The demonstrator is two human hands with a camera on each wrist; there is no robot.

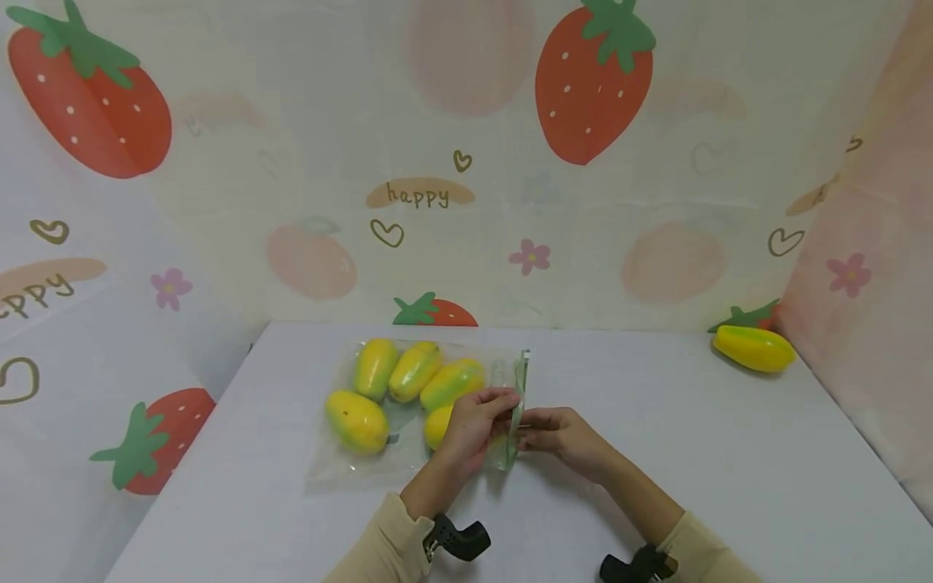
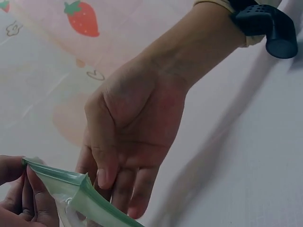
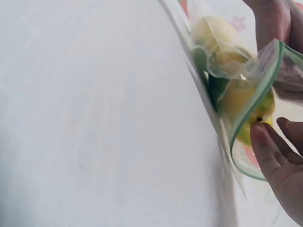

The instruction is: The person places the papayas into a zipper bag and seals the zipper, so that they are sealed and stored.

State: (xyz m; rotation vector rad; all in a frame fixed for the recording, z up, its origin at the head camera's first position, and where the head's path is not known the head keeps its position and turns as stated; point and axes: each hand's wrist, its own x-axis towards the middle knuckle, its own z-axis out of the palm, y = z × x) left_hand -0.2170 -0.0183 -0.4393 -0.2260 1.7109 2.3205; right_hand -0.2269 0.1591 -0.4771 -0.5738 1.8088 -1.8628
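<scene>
A clear zip bag (image 1: 408,478) with a green-edged mouth lies on the table, several yellow-green papaya-shaped fruits (image 1: 357,421) inside it. My left hand (image 1: 474,429) pinches the upper part of the bag's mouth between thumb and fingers and covers part of one fruit. The mouth gapes apart in the right wrist view, where fruits (image 3: 236,101) show behind the green rim (image 3: 258,101). My right hand (image 1: 568,441) is at the mouth from the right, its fingertips right at the rim. In the left wrist view its fingers (image 2: 124,187) are nearly straight, with the thumb apart from them.
One more yellow papaya-shaped fruit (image 1: 754,348) lies at the table's far right corner. A white table (image 1: 729,470) spreads under everything, with a strawberry-printed cloth (image 1: 313,146) behind and at both sides. Black wrist cameras (image 1: 459,538) sit at both cuffs.
</scene>
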